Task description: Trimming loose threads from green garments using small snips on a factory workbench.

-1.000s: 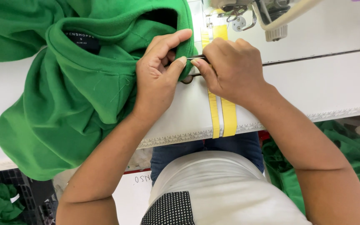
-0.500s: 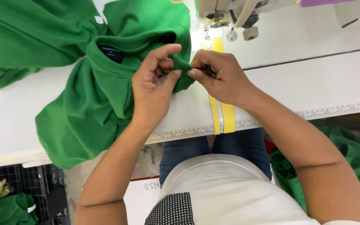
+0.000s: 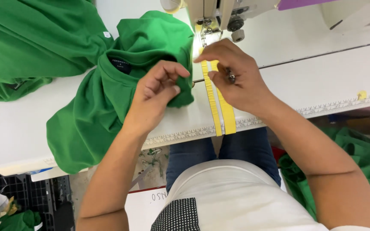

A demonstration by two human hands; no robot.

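A green knit garment (image 3: 103, 107) with a dark neck label lies bunched on the white sewing table (image 3: 313, 81). My left hand (image 3: 155, 96) pinches a folded edge of the garment near its right side. My right hand (image 3: 236, 81) hovers just right of the fabric, apart from it, over two yellow tape strips (image 3: 219, 107). Its fingers are curled around a small metal snipping tool (image 3: 230, 76). The sewing machine head (image 3: 219, 15) with its presser foot stands right behind the right hand.
More green cloth is piled at the back left (image 3: 31, 42) and hangs below the table at the right (image 3: 365, 158). A printed ruler strip (image 3: 343, 105) runs along the table's front edge. Dark crates (image 3: 18, 192) stand on the floor at the left.
My hands were together on the fabric edge; now the right hand has drawn away to the right with the tool. The left hand keeps its hold on the garment.
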